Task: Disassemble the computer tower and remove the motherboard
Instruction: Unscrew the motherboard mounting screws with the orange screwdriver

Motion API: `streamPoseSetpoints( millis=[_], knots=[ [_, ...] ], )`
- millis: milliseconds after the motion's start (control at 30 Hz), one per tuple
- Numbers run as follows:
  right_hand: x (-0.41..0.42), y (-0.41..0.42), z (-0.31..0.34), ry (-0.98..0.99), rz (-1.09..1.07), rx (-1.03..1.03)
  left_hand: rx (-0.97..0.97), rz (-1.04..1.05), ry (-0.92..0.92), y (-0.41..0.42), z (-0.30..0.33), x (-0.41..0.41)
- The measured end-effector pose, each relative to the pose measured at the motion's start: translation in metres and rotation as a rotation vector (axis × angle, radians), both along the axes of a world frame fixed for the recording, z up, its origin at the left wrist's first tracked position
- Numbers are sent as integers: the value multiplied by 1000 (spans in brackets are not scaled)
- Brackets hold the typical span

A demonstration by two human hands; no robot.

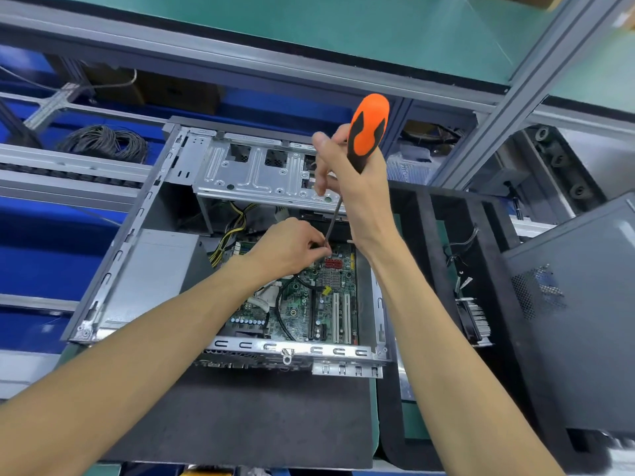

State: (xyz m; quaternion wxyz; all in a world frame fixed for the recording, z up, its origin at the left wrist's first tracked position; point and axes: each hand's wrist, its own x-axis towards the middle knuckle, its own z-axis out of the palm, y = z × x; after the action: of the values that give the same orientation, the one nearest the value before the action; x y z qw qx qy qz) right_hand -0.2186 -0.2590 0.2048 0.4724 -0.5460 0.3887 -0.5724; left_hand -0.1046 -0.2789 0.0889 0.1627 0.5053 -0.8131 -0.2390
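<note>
Motherboard [311, 304] seated in the open computer tower [144, 269], both hands above its far end.

Left hand [292, 247] pinches the screwdriver [364, 139] shaft at the board's 12 o'clock edge; right hand [357, 187] grips the orange-and-black handle above. Side panel [577, 321] lies at 3 o'clock, cable coil [103, 142] at 10 o'clock.

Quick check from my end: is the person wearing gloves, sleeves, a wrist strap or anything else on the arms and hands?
Nothing worn that shows: left hand and right hand are bare, no gloves, rings or watch. Both forearms are uncovered down to the frame edge; no sleeve, strap or cable.
</note>
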Motion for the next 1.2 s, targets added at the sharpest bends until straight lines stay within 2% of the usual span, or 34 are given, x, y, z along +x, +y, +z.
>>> streamPoseSetpoints(
  millis=[167, 333, 567, 733, 933, 1200],
  knots=[
    [-6, 5, 1, -30, -138, -81, -109, 33, -95, -2, -1, -4],
    [-1, 10, 4, -52, -211, -150, -135, 33, -129, -1, -3, -5],
    [2, 14, 3, 178, -53, -109, -102, 23, -104, 5, 0, 1],
    [6, 12, 16, 171, 41, -197, -93, 20, -120, 0, -7, 2],
    [3, 7, 24, 52, -104, -185, -67, -3, -143, -1, -19, -4],
    [-11, 5, 31, 155, 11, -204, 5, -16, -2, -1, -18, 14]
  ],
)
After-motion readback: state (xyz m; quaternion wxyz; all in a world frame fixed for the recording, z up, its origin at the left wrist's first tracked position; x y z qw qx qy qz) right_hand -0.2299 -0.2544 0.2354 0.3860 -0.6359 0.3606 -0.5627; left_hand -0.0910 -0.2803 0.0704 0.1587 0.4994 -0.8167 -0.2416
